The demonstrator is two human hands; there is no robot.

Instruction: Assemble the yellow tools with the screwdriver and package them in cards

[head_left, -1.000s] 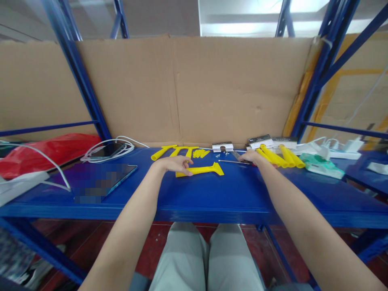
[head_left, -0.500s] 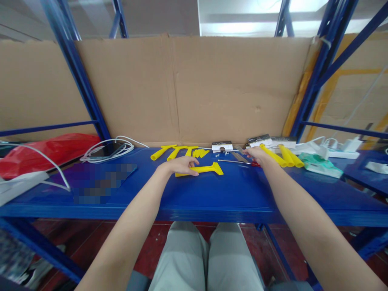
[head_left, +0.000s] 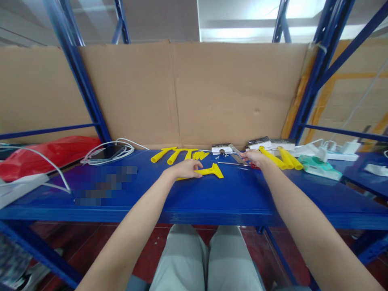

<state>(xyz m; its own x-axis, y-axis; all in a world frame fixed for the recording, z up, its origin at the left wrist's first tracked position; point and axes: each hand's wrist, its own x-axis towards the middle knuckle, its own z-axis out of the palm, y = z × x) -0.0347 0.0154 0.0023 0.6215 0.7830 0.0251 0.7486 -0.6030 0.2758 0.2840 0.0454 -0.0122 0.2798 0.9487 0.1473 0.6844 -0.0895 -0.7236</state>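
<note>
My left hand (head_left: 189, 169) is closed around the handle of a yellow plastic scraper (head_left: 216, 171), which lies nearly flat on the blue table with its flared head pointing right. My right hand (head_left: 256, 157) reaches to the back right, fingertips pinched on a thin flat metal blade (head_left: 235, 150). Another metal strip (head_left: 240, 160) lies just below it. Close under that hand is a screwdriver (head_left: 232, 163), its shaft pointing left and its red handle partly covered by the hand. Small screws (head_left: 217, 158) lie near a small white-and-black box (head_left: 221, 148).
More yellow scraper handles (head_left: 174, 156) and small yellow pieces (head_left: 200, 155) lie at the back. To the right are yellow tubes (head_left: 289, 158), boxes (head_left: 259, 143), a green packet (head_left: 319, 166) and a power strip (head_left: 344, 155). A coiled white cable (head_left: 106, 151) and red bag (head_left: 60, 155) sit left.
The metal blade at my right fingertips now shows tilted up at its far end, apart from the strip below. My left hand stays on the scraper. The view has tipped slightly.
</note>
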